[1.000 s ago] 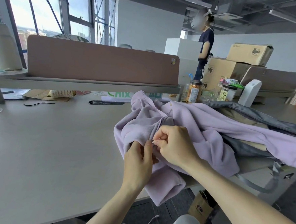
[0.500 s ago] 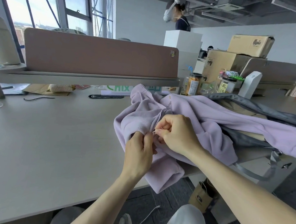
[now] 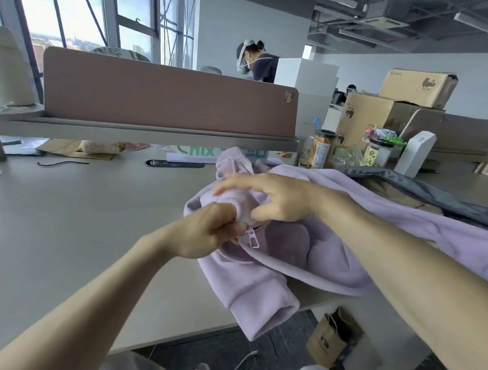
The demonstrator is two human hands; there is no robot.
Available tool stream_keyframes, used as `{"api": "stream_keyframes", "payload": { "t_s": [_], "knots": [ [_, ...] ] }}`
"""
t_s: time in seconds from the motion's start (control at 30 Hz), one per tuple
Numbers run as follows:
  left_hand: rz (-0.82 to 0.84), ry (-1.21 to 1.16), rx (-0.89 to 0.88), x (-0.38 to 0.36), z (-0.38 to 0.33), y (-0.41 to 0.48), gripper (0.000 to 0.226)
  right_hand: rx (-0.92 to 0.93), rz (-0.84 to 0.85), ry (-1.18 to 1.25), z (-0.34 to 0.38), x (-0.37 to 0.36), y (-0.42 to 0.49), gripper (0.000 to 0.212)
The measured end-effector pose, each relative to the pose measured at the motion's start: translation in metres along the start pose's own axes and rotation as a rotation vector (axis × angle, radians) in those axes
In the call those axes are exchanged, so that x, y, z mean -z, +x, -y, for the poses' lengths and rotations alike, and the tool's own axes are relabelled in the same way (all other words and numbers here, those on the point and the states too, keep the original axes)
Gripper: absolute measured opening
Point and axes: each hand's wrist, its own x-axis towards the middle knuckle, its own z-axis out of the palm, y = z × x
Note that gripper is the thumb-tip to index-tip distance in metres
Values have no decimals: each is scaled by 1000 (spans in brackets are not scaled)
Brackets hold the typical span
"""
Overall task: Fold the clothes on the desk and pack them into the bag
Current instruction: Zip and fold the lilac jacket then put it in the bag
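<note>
Lilac zip hoodie crumpled on the pale surface, both hands at its zipper

Green letters "CHIX" show on a white sign behind; a black-lidded jar bears Chinese characters, another jar holds orange sticks, and the cardboard box print is too small to read; the grey bag lies open, tan inside, one hoodie sleeve draped over its mouth (hem hanging off the surface edge); left hand pinches fabric beside the zipper pull; right hand arches over a bunched fold, blurred, so whether it grips I cannot tell
</note>
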Motion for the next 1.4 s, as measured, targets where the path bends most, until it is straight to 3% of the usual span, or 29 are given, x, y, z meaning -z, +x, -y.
{"api": "stream_keyframes", "payload": {
  "t_s": [0.07, 0.17, 0.27, 0.4, 0.47, 0.57, 0.67, 0.8, 0.9, 1.0, 1.13, 1.23, 1.4],
  "knots": [
    [15, 22, -8, 14, 10, 9, 37, -30, 57, -25, -2, 10, 11, 53],
    [-2, -7, 1, 23, 21, 18, 33, -63, -7, -197, -7, 22, 22, 37],
    [-219, -299, 92, 14, 25, 21, 29, -64, -70, -354, -14, 20, 29, 21],
    [-502, -651, 258, -16, 18, 17, 22, -173, -203, -259, -30, -1, 31, 33],
    [-531, -592, 273, -33, 12, 11, 30, -210, -304, -149, -37, -8, 30, 28],
    [-657, -312, 324, -50, 10, 8, 45, -247, -399, -19, -40, -14, 30, 25],
    [-799, -166, 271, -51, 12, 14, 21, -261, -404, 75, -44, -19, 30, 25],
    [-843, -84, 233, -52, 19, 19, 10, -232, -414, 227, -53, -23, 28, 19],
    [-868, -67, 195, -56, 26, 20, 16, -202, -374, 166, -56, -25, 28, 18],
    [-896, -40, 130, -59, 25, 19, 19, -187, -308, 100, -59, -23, 30, 44],
    [-930, -15, 83, -60, 24, 20, 15, -128, -302, 106, -54, -21, 27, 30],
    [-937, -12, 48, -59, 24, 21, 14, -102, -415, 97, -53, -28, 28, 25],
    [-926, 68, -23, -61, 24, 20, 22, -86, -647, 104, -55, -46, 32, 37]
  ]
}}
